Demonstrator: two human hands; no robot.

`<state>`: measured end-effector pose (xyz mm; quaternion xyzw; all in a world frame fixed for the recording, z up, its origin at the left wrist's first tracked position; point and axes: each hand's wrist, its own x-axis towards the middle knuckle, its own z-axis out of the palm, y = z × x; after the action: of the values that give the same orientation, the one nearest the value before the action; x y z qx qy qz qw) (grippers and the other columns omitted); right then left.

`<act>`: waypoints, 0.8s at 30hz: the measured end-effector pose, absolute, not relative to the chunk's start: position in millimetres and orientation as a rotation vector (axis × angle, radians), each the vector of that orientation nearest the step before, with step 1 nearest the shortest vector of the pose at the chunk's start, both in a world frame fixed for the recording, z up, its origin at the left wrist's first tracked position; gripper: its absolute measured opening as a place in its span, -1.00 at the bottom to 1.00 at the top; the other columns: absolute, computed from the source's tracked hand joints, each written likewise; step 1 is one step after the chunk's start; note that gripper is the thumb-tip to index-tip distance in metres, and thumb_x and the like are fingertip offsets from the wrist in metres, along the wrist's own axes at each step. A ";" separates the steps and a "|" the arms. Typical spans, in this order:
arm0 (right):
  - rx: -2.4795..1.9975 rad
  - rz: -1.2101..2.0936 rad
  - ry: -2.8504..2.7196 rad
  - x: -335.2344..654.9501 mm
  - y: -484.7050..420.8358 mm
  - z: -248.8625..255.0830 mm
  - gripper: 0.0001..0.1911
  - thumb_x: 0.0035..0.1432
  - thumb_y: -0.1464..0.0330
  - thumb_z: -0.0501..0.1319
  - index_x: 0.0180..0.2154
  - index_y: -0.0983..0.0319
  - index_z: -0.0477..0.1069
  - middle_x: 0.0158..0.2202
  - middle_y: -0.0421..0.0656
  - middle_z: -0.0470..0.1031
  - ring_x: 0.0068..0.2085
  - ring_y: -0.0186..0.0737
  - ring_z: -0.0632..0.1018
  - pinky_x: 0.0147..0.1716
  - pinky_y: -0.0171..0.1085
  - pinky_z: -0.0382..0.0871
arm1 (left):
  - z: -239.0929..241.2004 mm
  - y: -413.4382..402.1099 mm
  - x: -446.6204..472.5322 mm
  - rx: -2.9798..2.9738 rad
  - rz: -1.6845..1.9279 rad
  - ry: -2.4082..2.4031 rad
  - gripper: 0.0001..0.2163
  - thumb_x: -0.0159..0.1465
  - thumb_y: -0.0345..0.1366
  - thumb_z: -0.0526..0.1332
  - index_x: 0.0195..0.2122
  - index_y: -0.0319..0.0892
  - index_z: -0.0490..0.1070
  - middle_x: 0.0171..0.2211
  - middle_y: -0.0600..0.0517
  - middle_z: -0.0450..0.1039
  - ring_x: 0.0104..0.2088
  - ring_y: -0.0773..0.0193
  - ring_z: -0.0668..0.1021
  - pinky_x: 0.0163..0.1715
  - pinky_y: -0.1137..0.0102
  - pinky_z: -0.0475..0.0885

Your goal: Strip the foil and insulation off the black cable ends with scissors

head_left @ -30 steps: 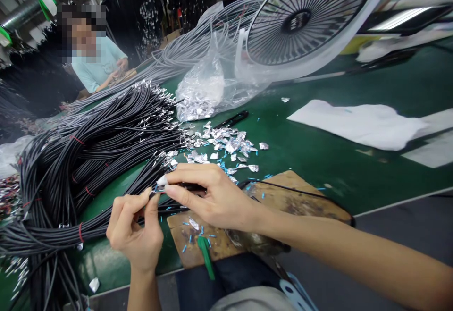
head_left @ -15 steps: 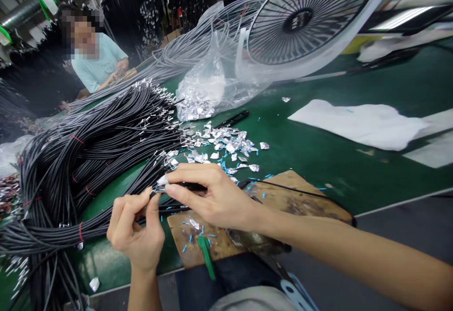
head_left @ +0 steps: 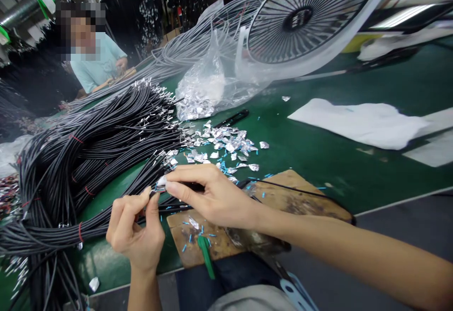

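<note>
My left hand [head_left: 136,233] pinches a black cable [head_left: 153,193] close to its end, between thumb and forefinger. Thin inner wires [head_left: 161,189], partly bluish, show in the small gap between my hands. Thumb and forefinger of my right hand [head_left: 208,195] are closed at these wire ends, a white cover on the forefinger's tip. Under the right palm lies a dark, slim object [head_left: 194,186], mostly hidden, whose kind I cannot make out. Just behind my hands, a bundle of black cables [head_left: 106,146] with stripped, silvery ends spreads over the green table [head_left: 276,127].
Foil scraps [head_left: 231,142] and blue bits lie beyond my hands, near a black cutter [head_left: 231,119] and a plastic bag [head_left: 203,84]. A fan [head_left: 297,21] stands behind. A wooden board [head_left: 290,193] with a green-handled part [head_left: 205,256] is in front. A co-worker [head_left: 95,61] sits across.
My two hands stay together at the cable end, with barely any shift. Across the table, the co-worker's head and hands have moved slightly.
</note>
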<state>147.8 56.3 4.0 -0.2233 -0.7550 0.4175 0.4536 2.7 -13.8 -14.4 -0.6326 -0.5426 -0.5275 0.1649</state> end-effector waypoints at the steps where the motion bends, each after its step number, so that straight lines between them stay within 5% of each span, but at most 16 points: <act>1: -0.556 1.047 -1.855 147.6 56.6 4.2 -0.78 0.22 0.42 0.14 -0.32 0.31 0.56 -0.44 -0.15 0.55 -0.43 -0.36 0.48 -0.40 -0.36 0.33 | -13.7 -13.7 3.1 -1.809 -1.496 -1.557 -0.84 0.14 -0.53 0.28 -0.29 -0.18 0.47 -0.43 0.11 0.42 -0.46 0.42 0.44 -0.52 0.49 0.33; 9: -0.610 1.022 -1.830 147.1 55.5 4.2 -0.78 0.20 0.42 0.14 -0.33 0.31 0.57 -0.42 -0.14 0.57 -0.45 -0.37 0.47 -0.44 -0.37 0.30 | -11.3 -13.9 6.3 -1.682 -1.369 -1.629 -0.82 0.11 -0.49 0.33 -0.27 -0.16 0.45 -0.39 0.11 0.45 -0.44 0.44 0.47 -0.50 0.54 0.35; 17: -0.615 0.810 -1.816 145.8 53.3 -0.2 -0.77 0.21 0.41 0.14 -0.30 0.30 0.58 -0.47 -0.15 0.53 -0.49 -0.37 0.45 -0.49 -0.38 0.28 | -15.1 -16.1 2.0 -1.798 -1.286 -1.729 -0.93 0.24 -0.45 0.18 -0.34 -0.20 0.45 -0.48 0.07 0.44 -0.47 0.38 0.47 -0.46 0.48 0.36; 24: -0.583 0.761 -1.831 146.0 53.1 -2.2 -0.75 0.22 0.41 0.14 -0.29 0.33 0.59 -0.48 -0.13 0.52 -0.48 -0.35 0.46 -0.47 -0.37 0.30 | -8.2 -14.3 0.4 -1.969 -1.597 -2.112 -0.65 0.35 -0.26 0.05 -0.61 -0.20 0.26 -0.63 0.12 0.22 -0.60 0.45 0.30 -0.58 0.52 0.21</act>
<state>146.0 53.1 -2.2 -0.2425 -0.7611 0.3161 0.5119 0.4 -14.3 -8.2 -0.5948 -0.6381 -0.4825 -0.0790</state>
